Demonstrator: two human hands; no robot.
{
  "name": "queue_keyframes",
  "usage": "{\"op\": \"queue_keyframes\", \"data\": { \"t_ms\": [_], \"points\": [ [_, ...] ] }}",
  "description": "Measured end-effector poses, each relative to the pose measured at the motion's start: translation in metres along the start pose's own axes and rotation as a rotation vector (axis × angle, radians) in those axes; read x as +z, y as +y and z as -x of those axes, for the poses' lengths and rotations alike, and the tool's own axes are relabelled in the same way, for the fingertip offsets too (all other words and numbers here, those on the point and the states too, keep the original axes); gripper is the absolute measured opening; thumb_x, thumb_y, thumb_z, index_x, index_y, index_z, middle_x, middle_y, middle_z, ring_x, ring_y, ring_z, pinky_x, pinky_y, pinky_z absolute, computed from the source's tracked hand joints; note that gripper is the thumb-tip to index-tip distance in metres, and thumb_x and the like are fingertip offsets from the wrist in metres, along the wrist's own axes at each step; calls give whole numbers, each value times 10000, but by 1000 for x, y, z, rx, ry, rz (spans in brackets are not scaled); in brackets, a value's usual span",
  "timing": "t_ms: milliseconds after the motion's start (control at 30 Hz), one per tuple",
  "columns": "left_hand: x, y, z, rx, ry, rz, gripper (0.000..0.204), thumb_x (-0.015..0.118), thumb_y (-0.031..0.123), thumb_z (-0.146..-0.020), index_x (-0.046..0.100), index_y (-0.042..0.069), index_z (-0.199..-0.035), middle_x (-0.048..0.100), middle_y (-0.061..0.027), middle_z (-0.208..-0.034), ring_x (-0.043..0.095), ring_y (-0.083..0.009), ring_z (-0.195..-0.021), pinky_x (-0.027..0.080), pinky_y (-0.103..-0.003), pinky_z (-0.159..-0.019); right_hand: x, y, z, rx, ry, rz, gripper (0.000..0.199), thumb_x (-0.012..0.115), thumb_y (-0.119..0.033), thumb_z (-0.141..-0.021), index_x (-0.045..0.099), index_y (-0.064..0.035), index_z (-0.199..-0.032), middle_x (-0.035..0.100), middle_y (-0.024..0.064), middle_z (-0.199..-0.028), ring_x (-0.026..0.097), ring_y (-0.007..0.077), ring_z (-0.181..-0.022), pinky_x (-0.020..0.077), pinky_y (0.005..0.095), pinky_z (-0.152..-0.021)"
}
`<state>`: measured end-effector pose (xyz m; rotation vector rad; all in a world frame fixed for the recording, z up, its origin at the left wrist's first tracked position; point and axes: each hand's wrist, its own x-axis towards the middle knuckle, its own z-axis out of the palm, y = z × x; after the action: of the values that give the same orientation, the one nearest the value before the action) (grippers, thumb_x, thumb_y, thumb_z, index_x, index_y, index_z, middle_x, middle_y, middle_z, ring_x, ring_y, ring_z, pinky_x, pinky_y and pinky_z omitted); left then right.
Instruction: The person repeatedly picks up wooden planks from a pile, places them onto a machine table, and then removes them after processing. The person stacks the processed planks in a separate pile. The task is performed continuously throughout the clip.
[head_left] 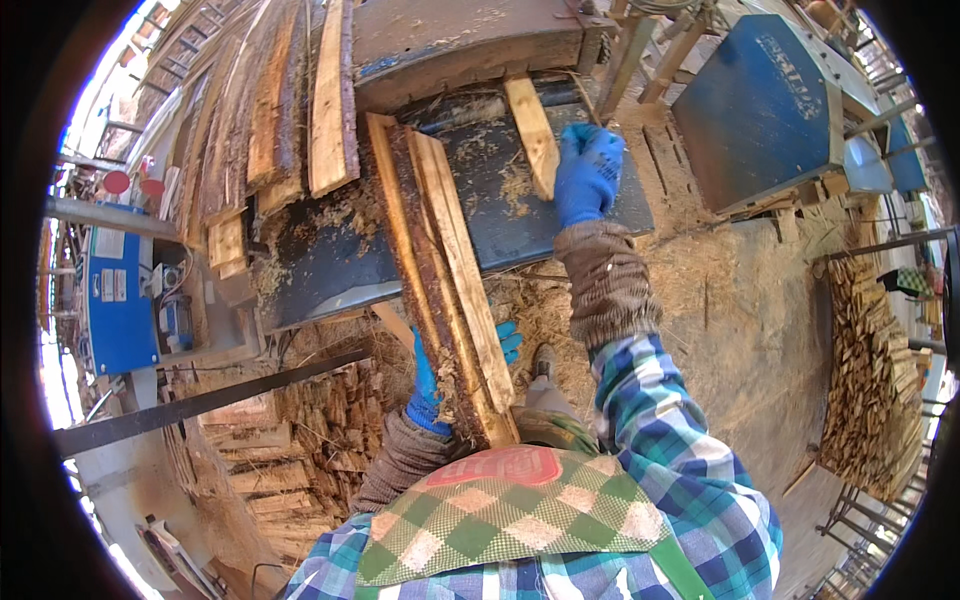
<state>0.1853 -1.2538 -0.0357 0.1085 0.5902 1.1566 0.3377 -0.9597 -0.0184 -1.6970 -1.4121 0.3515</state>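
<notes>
My left hand (424,385), in a blue glove, is wrapped from below around bark-edged boards (440,260). They slant from my waist up onto the blue metal machine table (340,270), and their middle hides most of the palm. Gloved in blue as well, my right hand (588,172) is closed in a fist over the table's right part. It is right beside the end of a short pale board (532,135) that lies under the machine's housing (470,60). Whatever the right fingers hold, if anything, is hidden.
Long bark-edged slabs (275,110) lie at the table's far left. A blue control box (122,300) stands left, a big blue machine cover (760,110) at far right. Stacked wood (870,380) fills the right side, with more wood pieces (300,450) at lower left. Sawdust covers the floor.
</notes>
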Motion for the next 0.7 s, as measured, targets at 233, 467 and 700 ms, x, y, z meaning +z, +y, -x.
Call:
{"op": "queue_keyframes", "data": {
  "t_ms": [233,467,700],
  "points": [
    [20,11,1,239,-32,215,759,529,595,-991,377,106,-1552,475,-206,-1505,591,-345,-1272,579,-515,-1000,-8,-1,3,44,-65,-368,278,654,-333,-980,686,-78,-1088,605,149,-1070,628,296,-957,525,404,-887],
    [-21,17,29,379,-13,52,573,494,456,-1053,475,50,-1457,638,-208,-1299,713,-277,-1057,660,-449,-823,-115,21,235,73,-853,-663,561,613,-276,-1031,443,-63,-1521,544,136,-1471,546,226,-1295,474,384,-1040],
    [4,-2,34,121,-119,187,945,388,779,-940,255,110,-1594,353,-288,-1556,409,-455,-1405,351,-604,-1184,-155,3,221,205,-545,-578,490,604,-270,-1044,517,-66,-1481,645,137,-1379,662,129,-1061,548,279,-887]
  ]
}}
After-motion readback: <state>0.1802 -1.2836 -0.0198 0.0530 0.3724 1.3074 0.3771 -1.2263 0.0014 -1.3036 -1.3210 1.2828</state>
